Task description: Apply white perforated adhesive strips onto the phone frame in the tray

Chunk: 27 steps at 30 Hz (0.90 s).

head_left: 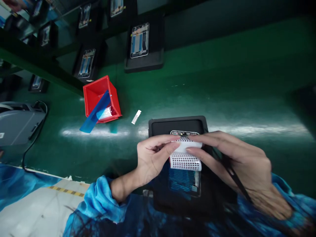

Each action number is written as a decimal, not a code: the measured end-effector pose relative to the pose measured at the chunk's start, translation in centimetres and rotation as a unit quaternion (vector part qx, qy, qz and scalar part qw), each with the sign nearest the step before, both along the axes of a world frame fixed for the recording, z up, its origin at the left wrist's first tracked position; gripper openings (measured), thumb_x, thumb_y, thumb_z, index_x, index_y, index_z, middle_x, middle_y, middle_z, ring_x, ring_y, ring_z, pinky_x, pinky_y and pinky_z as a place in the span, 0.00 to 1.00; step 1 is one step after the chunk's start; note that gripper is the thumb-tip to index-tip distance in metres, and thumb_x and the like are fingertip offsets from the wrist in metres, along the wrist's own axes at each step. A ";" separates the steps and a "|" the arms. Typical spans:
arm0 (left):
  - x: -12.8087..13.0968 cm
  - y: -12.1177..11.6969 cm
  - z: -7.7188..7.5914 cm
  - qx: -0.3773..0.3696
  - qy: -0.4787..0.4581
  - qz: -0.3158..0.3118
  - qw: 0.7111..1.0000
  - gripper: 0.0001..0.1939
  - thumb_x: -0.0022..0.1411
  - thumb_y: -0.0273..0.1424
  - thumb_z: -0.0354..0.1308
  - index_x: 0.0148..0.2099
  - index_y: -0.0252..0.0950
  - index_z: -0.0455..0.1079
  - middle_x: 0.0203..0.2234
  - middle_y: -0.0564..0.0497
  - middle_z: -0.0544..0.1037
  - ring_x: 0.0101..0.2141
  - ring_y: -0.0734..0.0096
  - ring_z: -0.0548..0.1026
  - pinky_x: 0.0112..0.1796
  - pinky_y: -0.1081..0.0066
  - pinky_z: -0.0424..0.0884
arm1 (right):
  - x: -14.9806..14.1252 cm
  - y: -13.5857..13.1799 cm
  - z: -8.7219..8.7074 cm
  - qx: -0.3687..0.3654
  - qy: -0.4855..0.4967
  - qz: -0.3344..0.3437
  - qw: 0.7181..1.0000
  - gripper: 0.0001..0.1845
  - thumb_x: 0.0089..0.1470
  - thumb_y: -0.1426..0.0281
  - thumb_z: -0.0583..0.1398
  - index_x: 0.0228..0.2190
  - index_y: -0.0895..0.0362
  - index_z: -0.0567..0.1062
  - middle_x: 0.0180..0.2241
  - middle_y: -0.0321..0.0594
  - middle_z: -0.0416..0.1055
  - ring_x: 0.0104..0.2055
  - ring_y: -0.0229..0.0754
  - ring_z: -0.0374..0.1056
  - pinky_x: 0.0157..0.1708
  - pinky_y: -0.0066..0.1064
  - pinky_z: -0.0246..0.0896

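Observation:
A black tray [158, 126] lies on the green belt in front of me with a phone frame [184, 133] in it. Over the frame both hands pinch a curled white sheet with rows of black dots [185, 161]. My left hand [151, 158] grips its left edge with thumb and fingertips. My right hand [232, 161] holds the right edge and also carries thin black tweezers [235, 179] running along the palm. The lower part of the phone frame is hidden under the sheet and my blue sleeves.
A red bin [92, 93] with a blue film strip [95, 115] and a dotted sheet stands at the left. A small dotted strip [136, 117] lies loose on the belt. More black trays with phone frames [144, 62] sit farther up. A grey machine [17, 123] is at far left.

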State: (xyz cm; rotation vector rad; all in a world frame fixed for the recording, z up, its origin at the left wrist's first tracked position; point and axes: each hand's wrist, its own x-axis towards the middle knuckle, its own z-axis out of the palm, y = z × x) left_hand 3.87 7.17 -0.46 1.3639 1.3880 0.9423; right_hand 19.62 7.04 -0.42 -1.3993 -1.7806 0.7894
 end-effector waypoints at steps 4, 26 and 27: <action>-0.2 0.2 0.4 0.029 0.031 -0.023 0.999 0.12 0.46 0.27 0.55 0.37 0.38 0.67 0.29 0.51 0.76 0.27 0.72 0.74 0.28 0.72 0.74 | 0.3 0.1 0.1 0.000 0.012 0.005 1.000 0.17 0.36 0.75 0.60 0.33 0.51 0.69 0.31 0.32 0.68 0.31 0.37 0.64 0.31 0.29 0.62; -1.3 0.6 0.8 0.152 0.141 -0.148 0.967 0.09 0.48 0.26 0.54 0.35 0.39 0.67 0.29 0.56 0.75 0.31 0.79 0.72 0.35 0.76 0.71 | 0.7 0.1 0.2 0.003 0.004 0.034 0.999 0.15 0.35 0.73 0.61 0.31 0.50 0.70 0.30 0.35 0.63 0.30 0.35 0.63 0.26 0.28 0.62; -1.3 0.5 0.8 0.151 0.143 -0.149 0.967 0.10 0.48 0.26 0.54 0.35 0.38 0.67 0.29 0.57 0.75 0.30 0.79 0.72 0.34 0.77 0.71 | 0.9 0.1 0.2 -0.002 0.012 0.049 0.999 0.15 0.35 0.73 0.61 0.31 0.51 0.70 0.30 0.35 0.64 0.31 0.36 0.63 0.27 0.28 0.63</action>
